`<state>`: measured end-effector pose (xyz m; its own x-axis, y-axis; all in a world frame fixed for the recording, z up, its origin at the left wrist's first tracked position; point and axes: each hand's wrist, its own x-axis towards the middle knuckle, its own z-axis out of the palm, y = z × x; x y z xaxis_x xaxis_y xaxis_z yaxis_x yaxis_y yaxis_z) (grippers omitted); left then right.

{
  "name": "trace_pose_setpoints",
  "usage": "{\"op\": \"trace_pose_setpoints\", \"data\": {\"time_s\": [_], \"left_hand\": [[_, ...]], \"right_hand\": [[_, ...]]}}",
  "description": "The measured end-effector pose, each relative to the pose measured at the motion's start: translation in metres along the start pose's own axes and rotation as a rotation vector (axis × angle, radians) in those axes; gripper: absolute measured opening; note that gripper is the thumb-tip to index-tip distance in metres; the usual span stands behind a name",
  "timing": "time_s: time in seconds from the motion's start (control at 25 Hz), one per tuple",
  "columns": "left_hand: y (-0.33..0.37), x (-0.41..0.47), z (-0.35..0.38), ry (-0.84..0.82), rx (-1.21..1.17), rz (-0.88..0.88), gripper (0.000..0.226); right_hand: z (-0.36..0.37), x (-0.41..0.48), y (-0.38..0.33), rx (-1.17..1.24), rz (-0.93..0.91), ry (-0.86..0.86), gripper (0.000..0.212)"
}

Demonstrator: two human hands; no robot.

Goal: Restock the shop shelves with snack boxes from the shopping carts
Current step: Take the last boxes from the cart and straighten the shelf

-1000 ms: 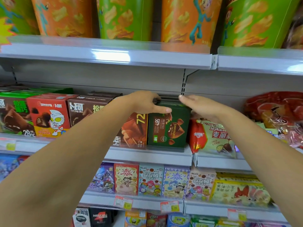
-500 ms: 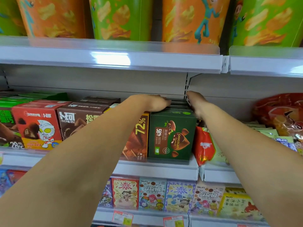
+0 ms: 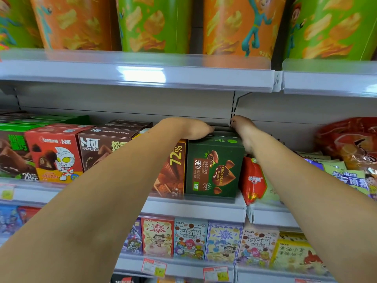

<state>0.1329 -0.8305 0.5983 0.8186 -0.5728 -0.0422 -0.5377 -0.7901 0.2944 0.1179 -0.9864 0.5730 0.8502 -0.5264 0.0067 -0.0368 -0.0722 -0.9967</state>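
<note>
Facing the racks, we see the top shelf loaded with big orange and green tubs, their upper parts cut off by the frame. Below it runs the middle shelf. Both our bare forearms stretch across the view into it, covering much of the stock.

The green box stands at the front edge of that shelf. It touches the 72% box on its left and has a red bag on its right. Its printed face points at us, with the lettering turned a quarter turn so that it reads sideways. That face is close to square, and our hands cover the rear of the top, so we cannot tell whether the long axis runs front to back.

Our left hand lies palm down with fingers out flat over the top of the 72% box, its tips reaching the green box's top left edge. Our right hand rests along the top right edge of the green box, reaching toward the rear panel. Its fingers are foreshortened, and we cannot tell whether they curl or lie straight.

A dark edge shows between our hands just behind the box, too thin to make out. Small price tags on the lowest rail are too blurred to read
</note>
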Motion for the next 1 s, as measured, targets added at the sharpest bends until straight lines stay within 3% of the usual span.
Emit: {"op": "trace_pose_setpoints", "data": {"time_s": [0.32,0.6,0.72,0.88,1.0], "left_hand": [[-0.025,-0.035,0.011,0.077,0.108,0.006,0.057],[-0.027,-0.053,0.019,0.158,0.188,-0.001,0.055],[-0.036,-0.07,0.024,0.27,0.202,0.03,0.054],[-0.055,-0.085,0.033,0.335,0.278,0.035,0.053],[-0.061,-0.09,0.033,0.35,0.26,0.071,0.052]], "right_hand": [[-0.008,-0.013,0.02,0.012,0.044,-0.147,0.071],[-0.01,-0.031,0.021,0.092,0.029,-0.171,0.057],[-0.013,-0.061,0.02,-0.173,-0.13,-0.11,0.054],[-0.011,-0.088,0.037,-0.64,-0.526,-0.161,0.048],[-0.009,-0.094,0.036,-0.878,-0.57,-0.116,0.051]]}}
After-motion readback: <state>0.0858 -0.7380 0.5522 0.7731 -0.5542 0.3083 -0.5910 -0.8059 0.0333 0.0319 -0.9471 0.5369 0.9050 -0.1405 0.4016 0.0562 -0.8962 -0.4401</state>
